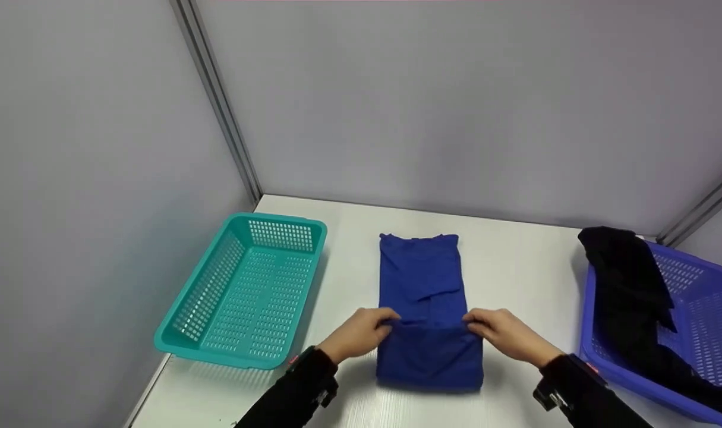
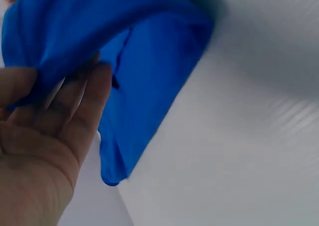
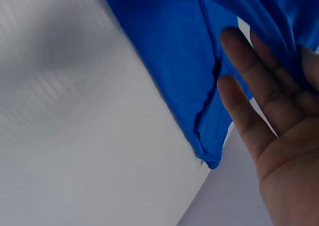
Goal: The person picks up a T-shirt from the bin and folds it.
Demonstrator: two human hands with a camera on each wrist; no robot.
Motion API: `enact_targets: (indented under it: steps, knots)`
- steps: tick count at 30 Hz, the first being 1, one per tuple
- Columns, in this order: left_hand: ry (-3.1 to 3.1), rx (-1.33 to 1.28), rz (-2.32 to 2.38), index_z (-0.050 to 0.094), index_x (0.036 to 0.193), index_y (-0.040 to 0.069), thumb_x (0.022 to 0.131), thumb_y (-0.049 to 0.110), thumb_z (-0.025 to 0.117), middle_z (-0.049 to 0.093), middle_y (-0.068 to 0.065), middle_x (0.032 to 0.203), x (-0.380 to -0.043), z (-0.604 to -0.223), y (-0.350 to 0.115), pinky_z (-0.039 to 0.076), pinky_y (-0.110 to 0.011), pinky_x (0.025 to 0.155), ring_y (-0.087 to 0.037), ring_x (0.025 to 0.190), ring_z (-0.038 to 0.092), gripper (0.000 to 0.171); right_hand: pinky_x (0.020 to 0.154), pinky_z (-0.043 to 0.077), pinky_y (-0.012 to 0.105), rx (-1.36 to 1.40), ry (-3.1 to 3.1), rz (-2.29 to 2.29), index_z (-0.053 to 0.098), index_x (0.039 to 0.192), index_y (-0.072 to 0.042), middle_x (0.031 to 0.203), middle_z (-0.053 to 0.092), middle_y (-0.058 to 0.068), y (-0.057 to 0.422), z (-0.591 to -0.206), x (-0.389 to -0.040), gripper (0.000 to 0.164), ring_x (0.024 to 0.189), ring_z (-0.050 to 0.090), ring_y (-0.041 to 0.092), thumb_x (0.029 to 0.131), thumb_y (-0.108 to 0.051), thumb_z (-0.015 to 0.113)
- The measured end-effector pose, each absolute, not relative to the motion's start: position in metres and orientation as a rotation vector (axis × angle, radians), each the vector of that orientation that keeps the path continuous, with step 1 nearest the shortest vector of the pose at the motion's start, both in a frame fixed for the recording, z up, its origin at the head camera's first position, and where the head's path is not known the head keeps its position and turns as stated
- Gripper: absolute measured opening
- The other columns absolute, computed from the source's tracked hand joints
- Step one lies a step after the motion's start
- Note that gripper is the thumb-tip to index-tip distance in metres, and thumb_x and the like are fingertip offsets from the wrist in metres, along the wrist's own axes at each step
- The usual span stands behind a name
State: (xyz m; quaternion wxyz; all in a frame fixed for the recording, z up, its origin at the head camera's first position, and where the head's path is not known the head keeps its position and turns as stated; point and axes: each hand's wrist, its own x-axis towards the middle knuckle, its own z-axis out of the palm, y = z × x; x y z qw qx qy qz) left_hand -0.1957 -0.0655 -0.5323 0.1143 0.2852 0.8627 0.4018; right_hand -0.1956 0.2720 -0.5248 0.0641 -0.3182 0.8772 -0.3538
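Note:
A blue garment (image 1: 420, 267), folded into a long narrow strip, lies on the white table between my hands. Its near end is turned up and over, making a doubled flap (image 1: 429, 356) at the front. My left hand (image 1: 363, 330) pinches the flap's left corner between thumb and fingers. At the opposite corner, my right hand (image 1: 506, 333) pinches the same edge. Both wrist views show the cloth (image 2: 149, 86) raised in a curve over the layer beneath, with the thumb on one side and fingers behind. In the right wrist view two fingers (image 3: 244, 106) extend loose of the cloth.
To the left stands a teal plastic basket (image 1: 322, 238) with nothing in it. A purple-blue basket (image 1: 711, 267) is at the right, with a black garment (image 1: 628, 291) draped over its near-left rim. Grey panels (image 1: 456, 107) rise behind the white table (image 1: 521, 255).

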Motion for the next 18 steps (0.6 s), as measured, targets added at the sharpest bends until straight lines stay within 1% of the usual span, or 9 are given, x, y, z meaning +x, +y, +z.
enact_targets:
  steps: [4,6,8,13,16,18]
  knots:
    - [2.613,0.747,1.227,0.073,0.117,0.003,0.097,-0.007,0.056,0.073,-0.011,0.119,-0.221,-0.542,-0.057,0.054,-0.039,0.097,-0.023,0.111,0.068,0.028,0.082,0.056,0.04,-0.88,2.776,-1.011,0.071,0.11,-0.002,0.105,0.074,0.008,0.268,-0.537,-0.221,0.013,0.097,0.069,0.022,0.103,-0.004,0.06]
    - [2.613,0.7,1.264,0.073,0.116,0.002,0.097,-0.008,0.054,0.073,-0.013,0.119,-0.23,-0.546,-0.053,0.053,-0.042,0.099,-0.027,0.114,0.067,0.029,0.088,0.056,0.046,-0.853,2.793,-1.013,0.071,0.111,-0.001,0.109,0.073,0.01,0.266,-0.543,-0.23,0.015,0.103,0.07,0.03,0.103,-0.001,0.058]
    - [2.609,0.66,1.304,0.072,0.114,0.0,0.097,-0.01,0.053,0.072,-0.015,0.12,-0.236,-0.55,-0.05,0.052,-0.045,0.1,-0.03,0.115,0.066,0.028,0.091,0.055,0.05,-0.832,2.802,-1.026,0.07,0.111,-0.001,0.112,0.073,0.013,0.264,-0.548,-0.236,0.016,0.107,0.069,0.035,0.103,0.001,0.057]
    - [2.666,0.541,1.364,0.07,0.113,-0.004,0.095,-0.011,0.053,0.071,-0.021,0.117,-0.241,-0.556,-0.044,0.052,-0.05,0.097,-0.035,0.111,0.067,0.026,0.093,0.052,0.054,-0.726,2.847,-1.05,0.069,0.109,0.0,0.112,0.072,0.017,0.259,-0.56,-0.246,0.016,0.109,0.067,0.039,0.101,0.004,0.057]
    - [2.705,0.421,1.313,0.065,0.123,-0.005,0.097,-0.008,0.053,0.068,-0.024,0.122,-0.238,-0.561,-0.041,0.052,-0.052,0.097,-0.038,0.114,0.065,0.028,0.092,0.052,0.055,-0.645,2.872,-1.038,0.067,0.116,0.003,0.114,0.069,0.02,0.256,-0.567,-0.246,0.018,0.108,0.066,0.039,0.099,0.004,0.06]
    - [2.748,0.366,1.217,0.06,0.132,-0.003,0.098,-0.004,0.056,0.063,-0.024,0.127,-0.234,-0.565,-0.039,0.053,-0.053,0.095,-0.04,0.115,0.065,0.034,0.093,0.051,0.055,-0.615,2.89,-1.012,0.065,0.123,0.005,0.118,0.067,0.021,0.256,-0.571,-0.244,0.025,0.11,0.065,0.039,0.099,0.002,0.062]
